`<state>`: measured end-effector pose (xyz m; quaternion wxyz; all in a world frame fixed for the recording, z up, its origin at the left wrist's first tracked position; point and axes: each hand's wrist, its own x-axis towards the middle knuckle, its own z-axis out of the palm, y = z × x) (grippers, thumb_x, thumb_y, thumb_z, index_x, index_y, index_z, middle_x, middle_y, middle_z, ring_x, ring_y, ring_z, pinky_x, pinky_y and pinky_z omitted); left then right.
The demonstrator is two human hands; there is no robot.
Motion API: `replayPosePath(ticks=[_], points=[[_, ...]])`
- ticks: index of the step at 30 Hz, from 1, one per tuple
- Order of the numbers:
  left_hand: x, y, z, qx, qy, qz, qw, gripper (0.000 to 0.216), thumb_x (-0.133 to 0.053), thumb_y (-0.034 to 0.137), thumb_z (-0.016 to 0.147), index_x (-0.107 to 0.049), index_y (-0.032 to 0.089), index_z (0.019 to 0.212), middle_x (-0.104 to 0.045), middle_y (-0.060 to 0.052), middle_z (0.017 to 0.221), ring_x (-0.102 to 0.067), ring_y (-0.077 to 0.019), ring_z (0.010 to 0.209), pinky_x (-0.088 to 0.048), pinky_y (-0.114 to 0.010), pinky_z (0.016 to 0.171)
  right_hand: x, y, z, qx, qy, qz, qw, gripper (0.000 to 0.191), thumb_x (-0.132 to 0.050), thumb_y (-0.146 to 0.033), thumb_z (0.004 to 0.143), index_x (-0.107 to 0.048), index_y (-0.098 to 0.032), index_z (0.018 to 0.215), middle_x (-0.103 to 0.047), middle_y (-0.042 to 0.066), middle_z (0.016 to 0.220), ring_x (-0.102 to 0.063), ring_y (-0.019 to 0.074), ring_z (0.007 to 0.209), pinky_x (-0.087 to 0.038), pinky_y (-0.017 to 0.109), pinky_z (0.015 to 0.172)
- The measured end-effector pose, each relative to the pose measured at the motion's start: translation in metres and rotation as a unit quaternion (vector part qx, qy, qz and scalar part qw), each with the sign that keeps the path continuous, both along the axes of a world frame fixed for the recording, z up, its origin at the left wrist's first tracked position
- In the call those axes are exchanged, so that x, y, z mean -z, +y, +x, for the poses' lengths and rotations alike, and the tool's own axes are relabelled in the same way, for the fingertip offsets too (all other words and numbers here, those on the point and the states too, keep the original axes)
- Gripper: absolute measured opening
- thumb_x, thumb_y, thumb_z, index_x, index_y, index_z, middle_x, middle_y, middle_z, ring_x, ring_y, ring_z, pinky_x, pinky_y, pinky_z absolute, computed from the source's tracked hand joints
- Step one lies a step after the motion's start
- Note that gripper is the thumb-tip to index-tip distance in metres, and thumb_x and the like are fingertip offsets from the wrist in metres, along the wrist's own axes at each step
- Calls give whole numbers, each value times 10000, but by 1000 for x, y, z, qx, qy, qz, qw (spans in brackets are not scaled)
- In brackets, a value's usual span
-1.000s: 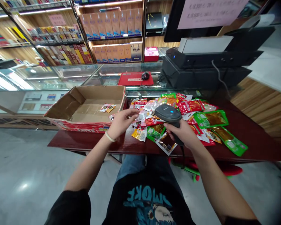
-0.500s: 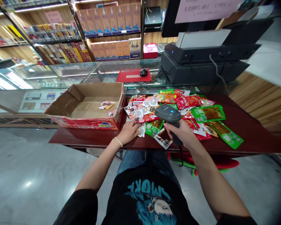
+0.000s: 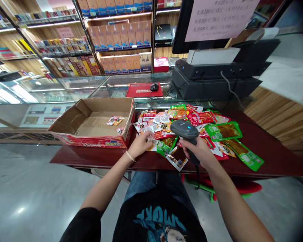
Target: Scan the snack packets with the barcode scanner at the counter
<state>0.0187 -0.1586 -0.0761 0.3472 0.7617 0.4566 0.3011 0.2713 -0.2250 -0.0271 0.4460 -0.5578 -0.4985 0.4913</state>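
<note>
My right hand (image 3: 198, 151) grips the handle of a black barcode scanner (image 3: 184, 129) with a blue light on top, held over a pile of snack packets (image 3: 192, 122) on the dark red table (image 3: 267, 158). My left hand (image 3: 140, 144) is closed on a small pale snack packet (image 3: 151, 141) at the pile's near left edge. To the left stands an open cardboard box (image 3: 91, 122) with a few small packets (image 3: 115, 120) inside.
Green packets (image 3: 244, 153) lie at the pile's right end. Behind the table runs a glass counter (image 3: 111, 84) with a red mouse pad and mouse (image 3: 154, 86), a black till unit and printer (image 3: 214, 77). Shelves of boxed goods (image 3: 121, 37) fill the back wall.
My left hand came down from above the pile to its near left edge and closed on a small packet. The scanner hand stayed nearly still.
</note>
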Motion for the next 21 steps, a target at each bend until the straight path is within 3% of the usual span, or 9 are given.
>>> replayPosePath(ticks=[4,9,12,16,21], points=[[0,17,7,-72,-266,-139,951,281,-744,369,721,-736,156,903,-688,-17,733,-584,-136,615,-428,-241,604,0,2,3,4,2,0,1000,414,-750,-549,765,-497,-220,754,-528,-59,505,-466,106,374,-360,240,403],[-6,29,18,-135,-428,-226,865,410,-858,456,613,-738,137,841,-712,-23,733,-636,-148,638,-509,-267,629,4,3,5,-9,-8,3,1000,428,-739,-573,770,-494,-223,746,-507,-59,462,-459,114,383,-364,248,432],[-10,37,23,-164,-465,-235,837,448,-871,471,596,-719,132,845,-692,-9,686,-621,-127,565,-509,-246,561,5,4,5,0,-5,-2,1000,453,-753,-596,743,-494,-224,758,-518,-55,487,-456,116,387,-361,255,432],[-16,47,26,-180,-454,-237,840,439,-871,448,609,-684,127,843,-677,-2,678,-610,-108,518,-497,-216,489,5,6,3,4,-3,-9,1000,508,-758,-650,698,-472,-231,729,-524,-47,498,-453,117,380,-363,265,422],[-19,58,29,-179,-487,-267,812,338,-845,292,687,-592,158,868,-690,-2,763,-670,-102,602,-579,-222,606,11,10,6,21,-16,-11,1000,523,-741,-684,688,-470,-241,742,-492,-56,448,-439,127,372,-347,268,419]])
